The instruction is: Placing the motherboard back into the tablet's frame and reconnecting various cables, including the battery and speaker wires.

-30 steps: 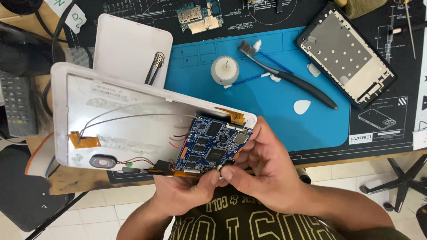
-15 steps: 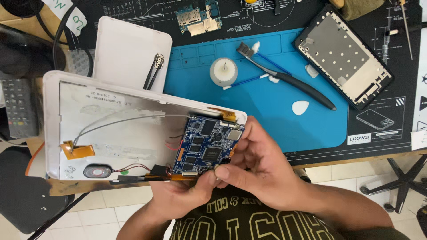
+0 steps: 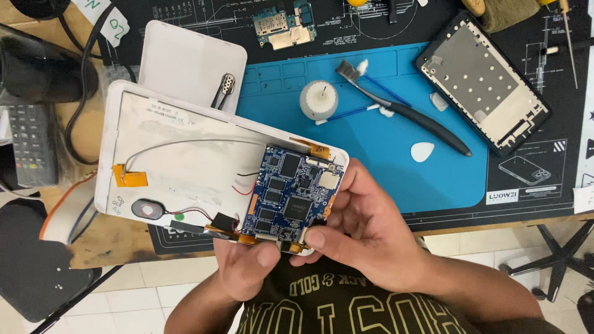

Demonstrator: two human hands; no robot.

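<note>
Head view — both hands, left hand (image 3: 247, 266), right hand (image 3: 365, 229), gripping white tablet shell (image 3: 179, 161).

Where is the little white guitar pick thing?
In the head view, the white pick lies on the blue mat, right of centre, just below the black brush handle and above the right hand.

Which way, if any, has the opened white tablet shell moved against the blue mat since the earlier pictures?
Cannot tell. The tablet shell lies much as before against the blue mat; small shifts may come from the head camera.
</note>
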